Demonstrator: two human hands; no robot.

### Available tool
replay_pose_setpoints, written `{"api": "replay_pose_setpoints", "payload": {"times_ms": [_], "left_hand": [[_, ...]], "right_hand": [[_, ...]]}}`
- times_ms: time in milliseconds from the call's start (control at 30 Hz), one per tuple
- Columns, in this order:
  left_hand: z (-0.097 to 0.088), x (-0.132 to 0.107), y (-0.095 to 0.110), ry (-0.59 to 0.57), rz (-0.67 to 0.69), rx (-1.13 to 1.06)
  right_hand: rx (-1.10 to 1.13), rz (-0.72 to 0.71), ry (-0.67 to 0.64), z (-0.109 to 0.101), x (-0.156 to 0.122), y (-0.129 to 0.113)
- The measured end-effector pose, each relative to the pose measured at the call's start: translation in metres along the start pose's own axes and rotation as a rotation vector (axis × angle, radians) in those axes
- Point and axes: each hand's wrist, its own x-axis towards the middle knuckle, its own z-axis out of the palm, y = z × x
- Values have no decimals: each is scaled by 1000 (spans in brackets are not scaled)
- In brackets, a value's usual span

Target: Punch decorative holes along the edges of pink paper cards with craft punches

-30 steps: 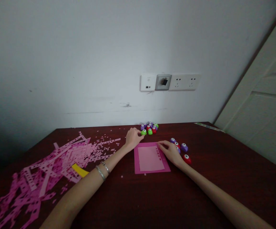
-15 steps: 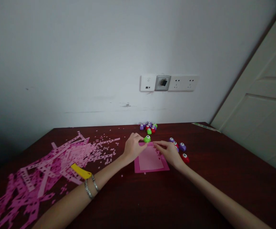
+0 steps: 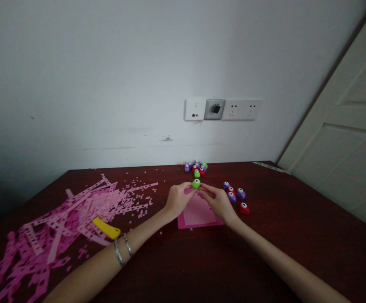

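Note:
A small green paper punch (image 3: 196, 183) with a white and black button on top is held between both hands, over the far edge of the pink sheets. My left hand (image 3: 177, 200) pinches it from the left. From the right, the fingers of my right hand (image 3: 221, 205) close on its side; their tips are partly hidden. Beneath the hands a light pink sheet (image 3: 198, 213) lies on a larger, darker pink sheet (image 3: 180, 223). Close to my right hand stand several purple and red punches, among them a red punch (image 3: 243, 208) and a purple punch (image 3: 241, 193).
A heap of punched pink paper strips (image 3: 59, 227) covers the left of the dark table (image 3: 183, 265), with tiny cut-outs scattered beside it. On the heap lies a yellow-handled cutter (image 3: 106, 228). More punches (image 3: 196, 172) cluster by the wall. A printed strip (image 3: 271, 167) lies at the back right.
My right hand has moved from the sheet's far edge up to the green punch. The left hand keeps its hold on the punch.

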Motion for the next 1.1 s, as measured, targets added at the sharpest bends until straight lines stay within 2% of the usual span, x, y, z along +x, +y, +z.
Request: {"api": "replay_pose_setpoints", "payload": {"times_ms": [167, 400, 567, 733, 833, 1033, 1100], "left_hand": [[6, -2, 2, 21, 43, -126], [12, -9, 9, -4, 53, -136], [13, -11, 13, -26, 62, -169], [14, -12, 12, -49, 60, -145], [13, -12, 8, -102, 53, -103], [-3, 5, -4, -183, -27, 94], [-14, 13, -10, -289, -20, 153]], "right_hand": [[84, -31, -16, -3, 5, 10], [66, -12, 0, -12, 8, 13], [2, 3, 57, -17, 10, 13], [-61, -33, 53, -20, 10, 10], [-122, -27, 55, -22, 10, 9], [-203, -22, 29, -30, 15, 11], [-203, -9, -2, -36, 16, 9]]}}
